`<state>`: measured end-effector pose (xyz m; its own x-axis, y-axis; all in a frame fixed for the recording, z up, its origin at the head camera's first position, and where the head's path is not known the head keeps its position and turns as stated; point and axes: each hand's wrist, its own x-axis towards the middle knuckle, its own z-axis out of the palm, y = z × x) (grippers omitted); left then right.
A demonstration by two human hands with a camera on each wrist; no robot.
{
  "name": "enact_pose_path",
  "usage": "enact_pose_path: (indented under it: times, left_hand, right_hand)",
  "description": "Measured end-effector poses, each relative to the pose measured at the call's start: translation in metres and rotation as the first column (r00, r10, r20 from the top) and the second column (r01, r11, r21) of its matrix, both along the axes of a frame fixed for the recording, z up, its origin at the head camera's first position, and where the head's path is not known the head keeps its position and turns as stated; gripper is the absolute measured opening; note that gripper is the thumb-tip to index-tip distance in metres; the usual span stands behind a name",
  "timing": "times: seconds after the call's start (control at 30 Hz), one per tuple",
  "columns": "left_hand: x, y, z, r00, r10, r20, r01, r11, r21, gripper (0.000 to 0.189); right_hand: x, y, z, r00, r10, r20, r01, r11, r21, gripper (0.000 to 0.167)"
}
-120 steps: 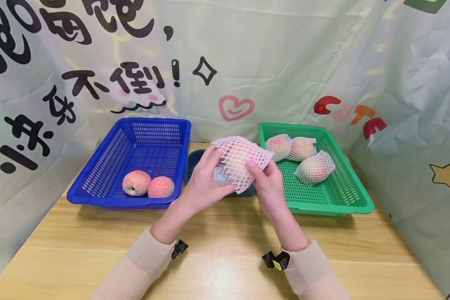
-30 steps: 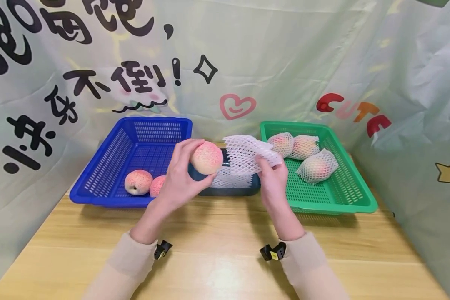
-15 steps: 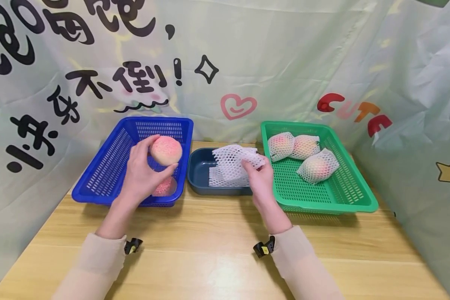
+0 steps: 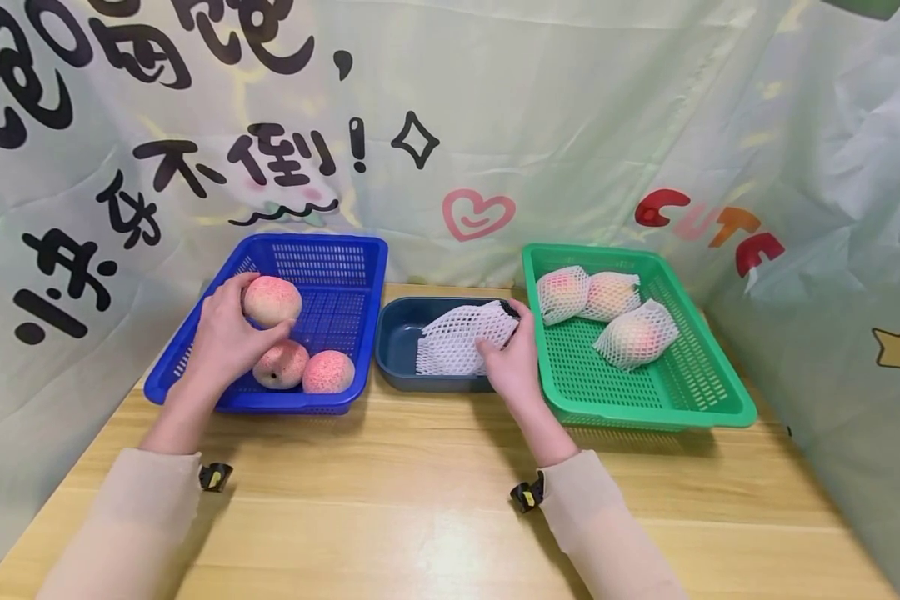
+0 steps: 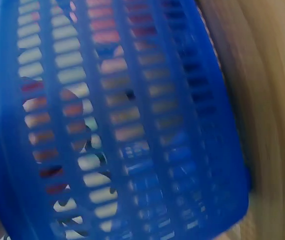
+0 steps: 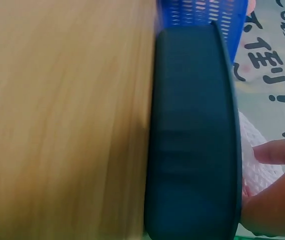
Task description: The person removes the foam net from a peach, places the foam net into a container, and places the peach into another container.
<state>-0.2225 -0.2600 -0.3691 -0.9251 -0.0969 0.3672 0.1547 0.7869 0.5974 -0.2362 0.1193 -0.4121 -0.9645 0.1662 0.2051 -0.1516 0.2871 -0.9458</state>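
My left hand (image 4: 225,333) holds a pink and cream peach (image 4: 272,301) between thumb and fingers, inside the outline of the blue basket (image 4: 337,304). Two bare peaches, one of them (image 4: 328,372) at the front right corner, lie in that basket. In the left wrist view the slotted basket wall (image 5: 117,100) hides most of the hand. My right hand (image 4: 513,358) pinches a white foam net sleeve (image 4: 465,333) at the right end of the dark blue bin (image 4: 399,337). More white netting lies in the bin under it. The right wrist view shows thumb and finger on the netting (image 6: 252,150).
To the right stands a green basket (image 4: 592,392) with several net-wrapped peaches, one of them (image 4: 636,335) nearest the front. All containers stand in a row on a wooden table (image 4: 435,500). A printed cloth (image 4: 570,125) hangs behind them.
The peach came out of its foam net sleeve. My left hand carried it left to the blue basket and lowered it. My right hand brought the sleeve down to the bin.
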Motion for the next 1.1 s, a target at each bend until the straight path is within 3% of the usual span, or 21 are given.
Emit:
enact_pose_path:
  times: [0.13,0.27,0.5,0.7,0.8,0.93,1.1]
  left_hand:
    - [-0.009,-0.013,-0.002,0.999,-0.013,0.053,0.017,0.997,-0.075,0.084]
    - [-0.015,-0.024,-0.006,0.994,-0.022,0.106,0.036,0.991,-0.125,0.083]
    - [-0.026,-0.036,-0.01,0.979,-0.039,0.198,0.071,0.986,-0.154,0.089]
    - [-0.036,-0.039,-0.011,0.966,-0.019,0.258,0.057,0.988,-0.144,0.096]
    - [-0.04,-0.041,-0.013,0.96,-0.019,0.278,0.062,0.987,-0.148,0.091]
    - [-0.044,-0.046,-0.018,0.951,-0.048,0.306,0.103,0.981,-0.164,0.087]
    - [-0.05,-0.048,-0.024,0.938,-0.081,0.338,0.149,0.972,-0.181,0.082]
  right_hand:
    - [-0.001,-0.001,-0.003,0.998,-0.006,-0.059,0.014,0.991,0.131,0.08]
    - [-0.001,-0.003,-0.006,0.997,0.006,-0.072,0.009,0.981,0.194,0.08]
    - [-0.002,-0.007,-0.009,0.991,0.034,-0.132,0.008,0.951,0.308,0.086]
    - [-0.005,-0.006,-0.012,0.985,0.052,-0.162,0.01,0.932,0.362,0.099]
    - [-0.005,-0.005,-0.014,0.979,0.087,-0.183,-0.002,0.907,0.421,0.09]
    - [-0.005,-0.004,-0.016,0.967,0.161,-0.199,-0.033,0.85,0.526,0.06]
    - [-0.005,-0.003,-0.012,0.971,0.214,-0.106,-0.104,0.779,0.618,0.037]
